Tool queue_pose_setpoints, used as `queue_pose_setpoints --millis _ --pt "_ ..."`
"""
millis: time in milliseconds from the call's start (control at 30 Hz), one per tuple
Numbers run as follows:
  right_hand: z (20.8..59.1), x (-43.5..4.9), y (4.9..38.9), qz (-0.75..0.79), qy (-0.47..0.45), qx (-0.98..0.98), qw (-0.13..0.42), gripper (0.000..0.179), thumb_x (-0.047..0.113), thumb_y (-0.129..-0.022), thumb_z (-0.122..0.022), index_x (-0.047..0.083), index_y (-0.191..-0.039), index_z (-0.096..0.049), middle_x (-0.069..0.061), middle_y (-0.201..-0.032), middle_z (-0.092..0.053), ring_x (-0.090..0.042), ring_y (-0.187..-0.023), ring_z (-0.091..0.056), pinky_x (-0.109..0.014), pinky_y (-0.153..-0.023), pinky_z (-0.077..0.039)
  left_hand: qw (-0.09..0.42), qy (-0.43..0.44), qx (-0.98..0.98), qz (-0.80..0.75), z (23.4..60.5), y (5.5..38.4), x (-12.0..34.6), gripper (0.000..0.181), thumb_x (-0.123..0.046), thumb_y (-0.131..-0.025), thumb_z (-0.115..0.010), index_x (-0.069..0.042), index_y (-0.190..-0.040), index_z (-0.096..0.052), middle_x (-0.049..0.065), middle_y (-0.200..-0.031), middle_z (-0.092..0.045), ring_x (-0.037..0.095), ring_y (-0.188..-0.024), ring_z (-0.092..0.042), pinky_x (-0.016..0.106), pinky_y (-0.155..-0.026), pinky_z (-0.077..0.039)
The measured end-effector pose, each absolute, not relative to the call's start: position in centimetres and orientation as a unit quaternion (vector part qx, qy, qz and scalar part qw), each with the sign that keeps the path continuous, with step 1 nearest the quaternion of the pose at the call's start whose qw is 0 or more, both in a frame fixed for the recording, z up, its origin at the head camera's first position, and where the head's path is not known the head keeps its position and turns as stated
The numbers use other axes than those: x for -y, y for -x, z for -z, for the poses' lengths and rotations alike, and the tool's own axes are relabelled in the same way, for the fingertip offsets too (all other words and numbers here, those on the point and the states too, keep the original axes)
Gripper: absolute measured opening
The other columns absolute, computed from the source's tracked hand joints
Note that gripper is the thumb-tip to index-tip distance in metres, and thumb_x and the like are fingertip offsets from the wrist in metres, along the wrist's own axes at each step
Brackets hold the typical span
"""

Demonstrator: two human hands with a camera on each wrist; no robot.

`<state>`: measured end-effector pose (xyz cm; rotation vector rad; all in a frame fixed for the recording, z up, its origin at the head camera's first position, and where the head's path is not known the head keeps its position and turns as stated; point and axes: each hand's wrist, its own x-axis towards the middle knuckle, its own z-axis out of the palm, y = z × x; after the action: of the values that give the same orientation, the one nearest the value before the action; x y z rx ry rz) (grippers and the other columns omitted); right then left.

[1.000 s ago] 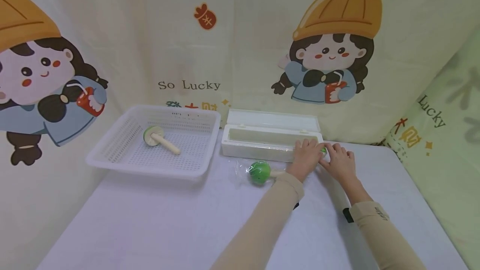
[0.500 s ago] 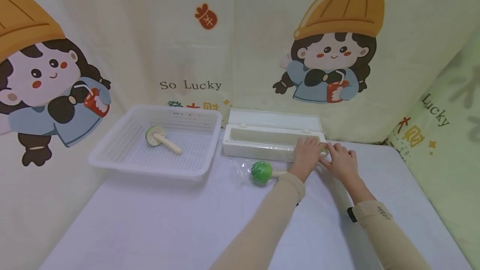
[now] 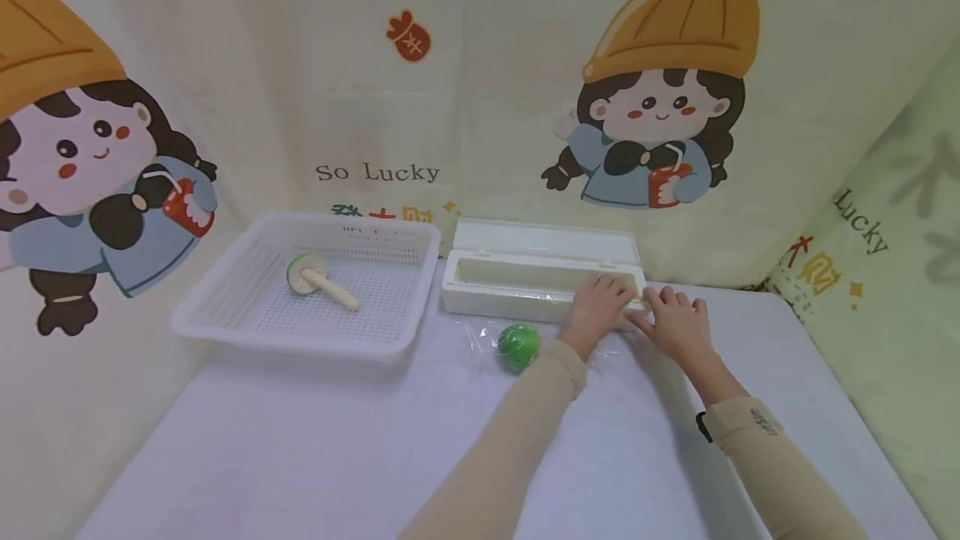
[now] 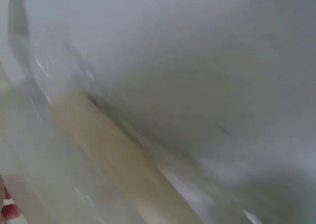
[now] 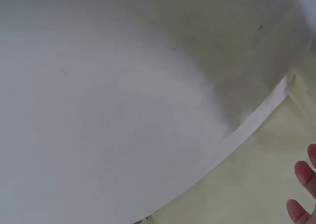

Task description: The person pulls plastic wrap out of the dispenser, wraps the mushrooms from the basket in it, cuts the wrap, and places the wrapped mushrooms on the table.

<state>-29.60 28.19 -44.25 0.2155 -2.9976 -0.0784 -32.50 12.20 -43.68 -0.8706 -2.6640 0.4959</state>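
Observation:
A long white lidded box (image 3: 510,302) stands at the back of the table, its lid (image 3: 547,242) tipped back. In the head view my left hand (image 3: 598,307) lies over its front rim near the right end, fingertips reaching inside and hidden. Beside it my right hand (image 3: 681,327) is at the box's right end, thumb near the front corner and fingers toward the end wall. What either hand holds there is hidden. In front of the box a green ball-headed stick (image 3: 518,347) lies in a clear plastic bag; its pale handle (image 4: 118,155) shows in the left wrist view.
On the left stands a white perforated basket (image 3: 300,338) holding a wooden-handled piece (image 3: 322,283) with a round, green-edged head. A white cloth covers the table (image 3: 360,440). A printed curtain (image 3: 510,123) rises directly behind the box.
My left hand has slid a little left, apart from the right hand, and its forearm now covers the stick's handle. A green bit between the hands is no longer visible. My right hand has barely moved.

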Motion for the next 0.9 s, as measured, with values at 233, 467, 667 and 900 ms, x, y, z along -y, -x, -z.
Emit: queue_pose_setpoints --millis 233,467,667,900 --pt "43.6 -28.3 29.4 0.035 -0.080 0.994 0.072 0.062 0.055 -0.090 -0.039 0.003 -0.123 -0.038 -0.024 -0.110 -0.046 -0.043 -0.102 -0.044 -0.059 -0.083 -0.027 0.160 0.316 0.909 -0.219 43.0 33.5 -6.4 0.032 -0.021 -0.097 -0.036 -0.037 -0.125 -0.040 -0.015 -0.122 -0.040 0.007 -0.109 -0.038 0.026 -0.091 -0.027" --pt "44.3 -27.7 29.5 0.017 -0.094 0.993 0.072 0.061 0.055 -0.091 -0.039 0.003 -0.124 -0.037 -0.023 -0.107 -0.045 -0.043 -0.099 -0.045 -0.059 -0.080 -0.028 0.145 0.336 0.891 -0.269 41.9 33.2 -1.7 0.028 -0.020 -0.097 -0.039 -0.032 -0.121 -0.045 -0.011 -0.112 -0.043 0.009 -0.098 -0.039 0.027 -0.087 -0.028" --pt "44.6 -27.7 29.4 0.011 -0.087 0.993 0.076 0.062 0.055 -0.090 -0.039 0.003 -0.124 -0.037 -0.024 -0.109 -0.044 -0.043 -0.100 -0.045 -0.060 -0.082 -0.027 0.137 0.344 0.882 -0.293 41.6 33.2 -1.2 0.026 -0.020 -0.096 -0.042 -0.030 -0.119 -0.047 -0.011 -0.110 -0.044 0.010 -0.097 -0.038 0.027 -0.086 -0.027" --pt "44.5 -27.8 29.3 0.007 -0.084 0.993 0.081 0.058 0.054 -0.090 -0.042 0.005 -0.121 -0.037 -0.021 -0.106 -0.045 -0.042 -0.098 -0.046 -0.059 -0.083 -0.028 0.109 0.348 0.883 -0.296 40.5 33.1 -0.3 0.030 -0.020 -0.093 -0.047 -0.026 -0.122 -0.051 -0.008 -0.115 -0.047 0.011 -0.105 -0.041 0.030 -0.094 -0.029"
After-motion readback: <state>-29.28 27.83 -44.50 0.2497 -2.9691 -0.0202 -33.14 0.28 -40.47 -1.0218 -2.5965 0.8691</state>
